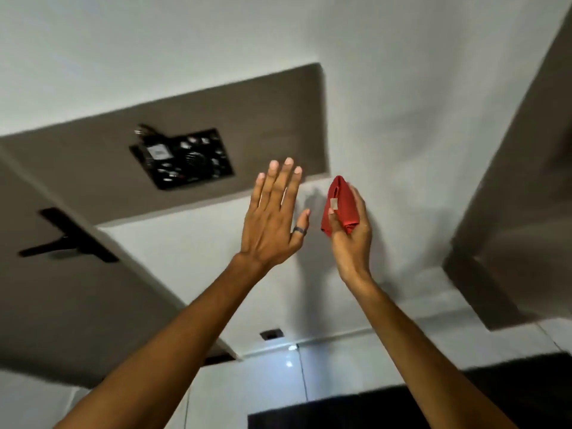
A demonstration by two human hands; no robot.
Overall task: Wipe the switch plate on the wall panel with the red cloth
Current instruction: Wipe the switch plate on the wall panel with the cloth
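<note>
A black switch plate sits in a brown wall panel at the upper left, with a plugged-in adapter on its left part. My right hand is shut on a folded red cloth, held up against the white wall, well to the right of the plate. My left hand is raised flat with its fingers spread and holds nothing; it hovers just right of and below the plate, without touching it. A dark ring is on its thumb.
A black bracket-like fitting is fixed to the brown panel at the left. Another brown panel runs down the right side. A small dark socket sits low on the wall, above a dark surface.
</note>
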